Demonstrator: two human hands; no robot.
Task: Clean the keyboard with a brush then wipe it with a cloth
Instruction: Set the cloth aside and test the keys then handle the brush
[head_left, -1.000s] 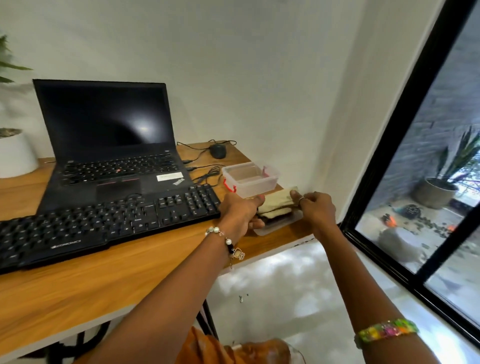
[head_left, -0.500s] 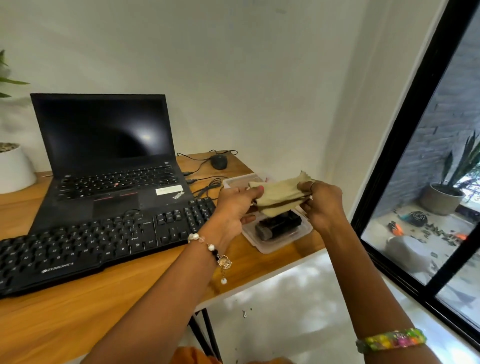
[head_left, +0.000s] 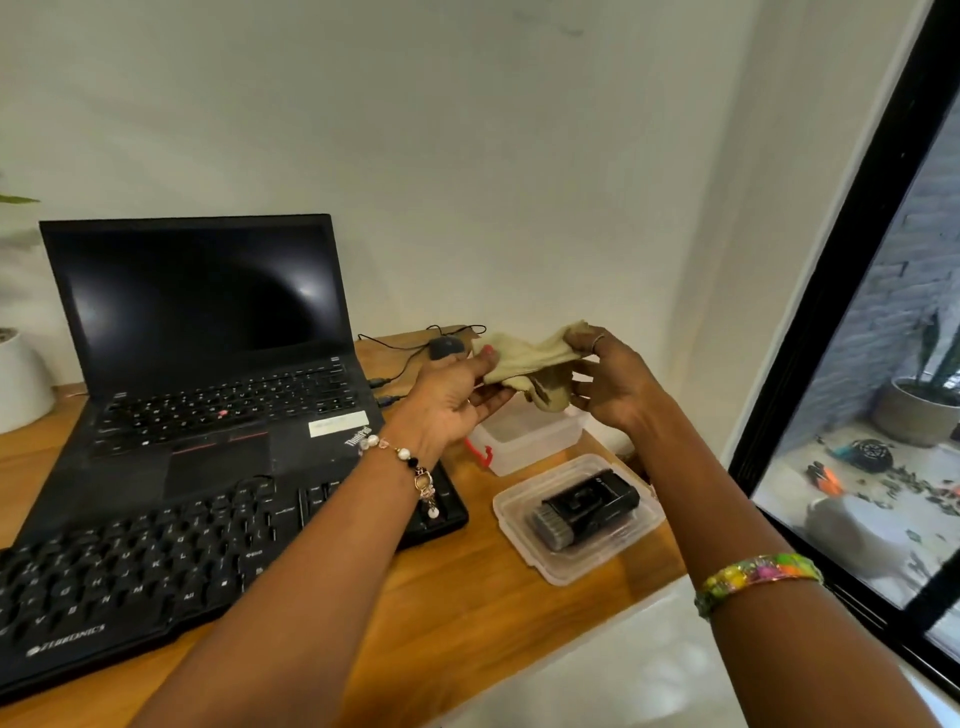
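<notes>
A yellowish cloth is held up above the desk, stretched between both hands. It is pinched at one end by the thumb and fingers of the left hand and gripped at the other end by the right hand, with a bunched fold hanging down between them.

The desk is of warm orange-brown wood, and its right edge ends short of the window. A black keyboard is laid along the near left of the desk, partly crossed by the left forearm. Just behind it, an open laptop with a dark screen is set. Near the right edge a clear plastic lid lies flat, and a black brush with grey bristles is rested on it. Just behind the lid a clear box with a red clasp is placed, below the cloth. A mouse with its cable is seen at the back of the desk.

The room is closed by a plain white wall. A white pot is seen at the far left. The window is framed in black, and a potted plant is seen outside it.
</notes>
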